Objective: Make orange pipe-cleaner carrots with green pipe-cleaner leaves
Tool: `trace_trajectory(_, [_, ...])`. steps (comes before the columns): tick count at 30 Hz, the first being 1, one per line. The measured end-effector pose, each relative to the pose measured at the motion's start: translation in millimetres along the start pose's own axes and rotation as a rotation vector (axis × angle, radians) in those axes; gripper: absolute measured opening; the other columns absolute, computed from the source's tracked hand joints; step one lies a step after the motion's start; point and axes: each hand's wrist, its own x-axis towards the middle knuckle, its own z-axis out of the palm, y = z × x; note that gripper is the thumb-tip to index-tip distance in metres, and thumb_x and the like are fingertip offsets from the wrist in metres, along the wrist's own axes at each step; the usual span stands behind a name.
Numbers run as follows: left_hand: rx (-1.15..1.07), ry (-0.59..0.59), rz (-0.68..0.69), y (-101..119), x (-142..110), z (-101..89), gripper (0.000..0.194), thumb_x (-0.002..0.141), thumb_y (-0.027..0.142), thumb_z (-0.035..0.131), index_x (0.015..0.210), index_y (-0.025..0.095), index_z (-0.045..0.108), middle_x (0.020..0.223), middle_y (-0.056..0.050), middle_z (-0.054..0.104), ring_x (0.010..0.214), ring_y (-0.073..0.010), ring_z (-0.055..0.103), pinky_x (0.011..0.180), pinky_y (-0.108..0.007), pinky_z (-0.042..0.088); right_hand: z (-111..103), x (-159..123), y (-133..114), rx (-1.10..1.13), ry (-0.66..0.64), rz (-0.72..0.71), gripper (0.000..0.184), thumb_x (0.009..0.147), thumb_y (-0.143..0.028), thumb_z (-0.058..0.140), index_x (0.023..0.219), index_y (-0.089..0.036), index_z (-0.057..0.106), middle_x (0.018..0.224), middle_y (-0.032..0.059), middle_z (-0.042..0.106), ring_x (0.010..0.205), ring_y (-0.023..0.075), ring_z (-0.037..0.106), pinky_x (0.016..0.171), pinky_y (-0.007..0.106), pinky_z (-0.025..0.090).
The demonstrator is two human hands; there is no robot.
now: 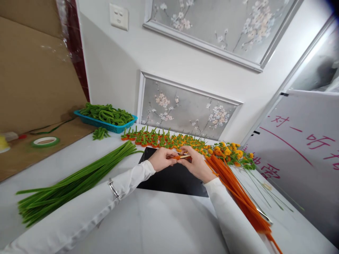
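Over the black mat [172, 180], both hands meet in front of me. My left hand [162, 159] is closed, its fingertips pinching a small piece of orange pipe cleaner [177, 157]. In the fingers of my right hand [197, 165] is a thin pale stick [184, 156], its tip against the orange piece. Fingers partly hide how the two meet. To the right lies a bundle of orange pipe cleaners [238, 194], close by my right forearm. A bundle of green pipe cleaners [79, 180] rests to the left.
Behind the mat stand rows of small orange pieces with green stems [153, 137]. Yellow-orange fuzzy flowers [227, 151] are piled at right. A blue basket [116, 127] holds green fuzzy pieces. Green tape [57, 141] lies on cardboard at left; thin green wires [275, 197] lie at right.
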Motion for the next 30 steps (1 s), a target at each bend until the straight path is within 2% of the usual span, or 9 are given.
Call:
trace_trajectory(2, [0.010, -0.025, 0.001, 4, -1, -1.2, 0.021, 0.064, 0.018, 0.067, 0.083, 0.009, 0.071, 0.066, -0.002, 0.067, 0.057, -0.0109, 0.058, 0.058, -0.022, 0.047, -7, -2, 8, 0.057, -0.061, 0.041, 0.042, 0.079, -0.025, 0.058, 0.120, -0.024, 0.047, 0.090, 0.0010, 0.063, 0.079, 0.0152, 0.060, 0.073, 0.028, 0.047])
trace_trajectory(4, [-0.003, -0.014, 0.009, 7, -1, -2.2, 0.021, 0.066, 0.020, 0.067, 0.083, 0.009, 0.070, 0.066, -0.002, 0.067, 0.056, -0.0098, 0.057, 0.056, -0.021, 0.046, -9, -4, 15, 0.043, -0.062, 0.068, 0.035, 0.083, -0.026, 0.053, 0.117, -0.023, 0.049, 0.081, -0.0004, 0.063, 0.069, 0.0137, 0.059, 0.064, 0.025, 0.046])
trace_trajectory(6, [-0.018, 0.034, 0.011, 7, -1, -3.2, 0.020, 0.067, 0.022, 0.067, 0.083, 0.009, 0.070, 0.067, -0.003, 0.068, 0.055, -0.0090, 0.056, 0.053, -0.020, 0.045, -7, -5, 19, -0.055, -0.061, 0.058, 0.018, 0.088, -0.027, 0.046, 0.100, -0.020, 0.057, 0.071, -0.0008, 0.062, 0.059, 0.0121, 0.056, 0.057, 0.023, 0.043])
trace_trajectory(9, [-0.030, 0.111, 0.018, 6, 0, -4.8, 0.021, 0.067, 0.022, 0.068, 0.082, 0.009, 0.070, 0.067, -0.004, 0.068, 0.054, -0.0093, 0.056, 0.054, -0.020, 0.047, 1, -5, 16, -0.194, -0.089, 0.014, 0.028, 0.092, -0.025, 0.040, 0.070, -0.019, 0.057, 0.063, -0.0005, 0.060, 0.056, 0.0111, 0.054, 0.055, 0.021, 0.040])
trace_trajectory(11, [-0.011, 0.140, 0.041, 5, 0, -6.1, 0.021, 0.066, 0.022, 0.068, 0.082, 0.009, 0.070, 0.066, -0.004, 0.069, 0.055, -0.0105, 0.058, 0.056, -0.022, 0.049, 6, -5, 10, -0.236, -0.109, 0.001, 0.029, 0.090, -0.022, 0.043, 0.063, -0.020, 0.055, 0.058, -0.0010, 0.058, 0.055, 0.0113, 0.054, 0.055, 0.021, 0.038])
trace_trajectory(14, [0.098, 0.198, 0.096, 3, 1, -8.5, 0.021, 0.068, 0.024, 0.066, 0.083, 0.009, 0.070, 0.072, -0.006, 0.071, 0.063, -0.0145, 0.063, 0.062, -0.025, 0.051, 10, -5, 0, -0.318, -0.130, -0.011, 0.024, 0.087, -0.021, 0.048, 0.064, -0.020, 0.055, 0.056, -0.0010, 0.057, 0.052, 0.0121, 0.053, 0.053, 0.022, 0.033])
trace_trajectory(19, [0.417, 0.286, 0.186, 0, -2, -12.9, 0.021, 0.073, 0.026, 0.061, 0.087, 0.015, 0.072, 0.088, -0.006, 0.073, 0.079, -0.0190, 0.066, 0.075, -0.027, 0.051, 7, -6, -13, -0.430, -0.153, -0.026, 0.022, 0.087, -0.022, 0.049, 0.066, -0.021, 0.056, 0.056, 0.0009, 0.059, 0.052, 0.0137, 0.054, 0.051, 0.024, 0.027])
trace_trajectory(25, [0.659, 0.289, 0.232, 0, -5, -15.8, 0.021, 0.077, 0.026, 0.057, 0.090, 0.019, 0.072, 0.093, -0.004, 0.073, 0.083, -0.0188, 0.066, 0.078, -0.027, 0.048, -1, -7, -23, -0.586, -0.127, -0.089, 0.022, 0.089, -0.027, 0.048, 0.070, -0.021, 0.057, 0.064, 0.0028, 0.064, 0.058, 0.0146, 0.058, 0.051, 0.026, 0.023])
trace_trajectory(30, [0.671, 0.255, 0.228, -1, -4, -16.7, 0.023, 0.078, 0.028, 0.057, 0.093, 0.020, 0.072, 0.095, -0.004, 0.072, 0.082, -0.0180, 0.066, 0.078, -0.026, 0.048, -7, -7, -25, -0.601, -0.103, -0.143, 0.023, 0.091, -0.028, 0.044, 0.076, -0.021, 0.059, 0.071, 0.0033, 0.066, 0.065, 0.0146, 0.060, 0.053, 0.026, 0.025])
